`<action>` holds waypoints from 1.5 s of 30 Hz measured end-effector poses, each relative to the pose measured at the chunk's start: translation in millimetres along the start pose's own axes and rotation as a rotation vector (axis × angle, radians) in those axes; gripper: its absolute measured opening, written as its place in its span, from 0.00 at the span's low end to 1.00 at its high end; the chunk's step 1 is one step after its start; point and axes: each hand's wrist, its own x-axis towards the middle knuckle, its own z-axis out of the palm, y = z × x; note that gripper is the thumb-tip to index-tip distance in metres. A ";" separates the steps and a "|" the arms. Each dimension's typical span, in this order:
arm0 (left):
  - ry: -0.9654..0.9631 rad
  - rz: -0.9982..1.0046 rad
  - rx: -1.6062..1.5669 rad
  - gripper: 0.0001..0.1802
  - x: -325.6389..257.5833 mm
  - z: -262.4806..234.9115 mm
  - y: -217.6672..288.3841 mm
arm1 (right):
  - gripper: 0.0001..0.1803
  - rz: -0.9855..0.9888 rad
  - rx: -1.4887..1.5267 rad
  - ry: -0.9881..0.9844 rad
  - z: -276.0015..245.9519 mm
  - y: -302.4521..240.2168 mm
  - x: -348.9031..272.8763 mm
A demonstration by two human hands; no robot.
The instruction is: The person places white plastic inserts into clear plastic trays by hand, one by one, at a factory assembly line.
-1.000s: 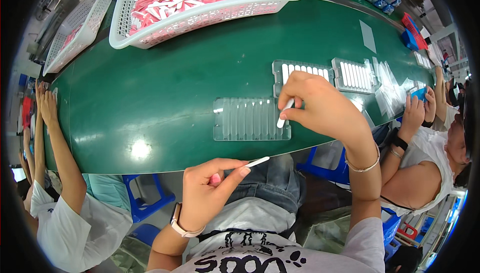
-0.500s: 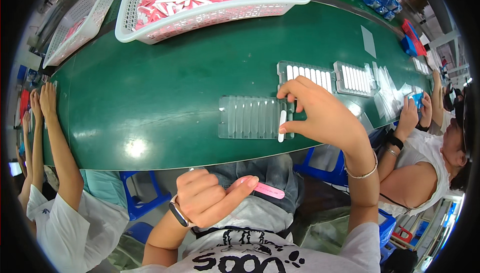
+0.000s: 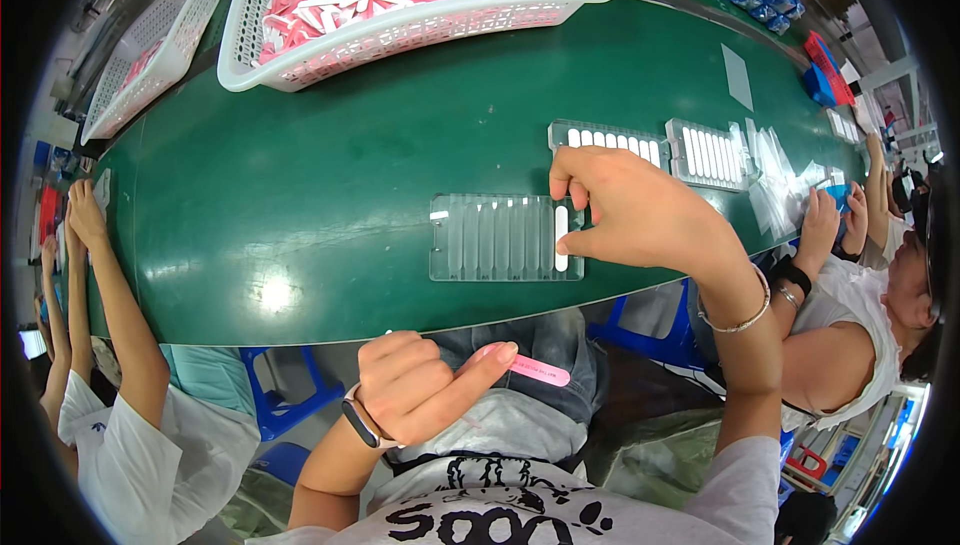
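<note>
Apparently seats white strip (image 3: 561, 223) in clear tray (image 3: 487, 245) with spread right hand (image 3: 645, 210), pinches pink strip (image 3: 544, 372) in left hand (image 3: 412, 387), probably needs alignment next.

The left hand (image 3: 425, 385) pinches a pink strip (image 3: 541, 372). The right hand (image 3: 645, 210) touches a white strip (image 3: 561, 227) in a clear tray's (image 3: 490, 242) rightmost slot
</note>
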 end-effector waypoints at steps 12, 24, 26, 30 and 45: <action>0.208 -0.551 -0.420 0.14 3.1 17.0 3.7 | 0.14 -0.599 0.688 0.425 67.8 -24.3 -39.4; 0.020 -1.203 -1.631 0.36 10.1 17.0 -5.3 | 0.09 -0.103 0.408 0.432 31.1 -15.6 -39.0; -0.007 -1.266 -1.679 0.34 13.0 12.3 -5.7 | 0.09 -0.059 0.307 0.391 25.4 1.6 -32.7; -0.001 -1.486 -2.050 0.31 4.1 7.2 -8.7 | 0.05 0.071 0.370 0.069 3.0 8.8 -20.8; -0.064 -1.386 -1.524 0.05 11.6 2.1 5.1 | 0.23 0.041 0.129 0.167 18.8 -6.4 -7.1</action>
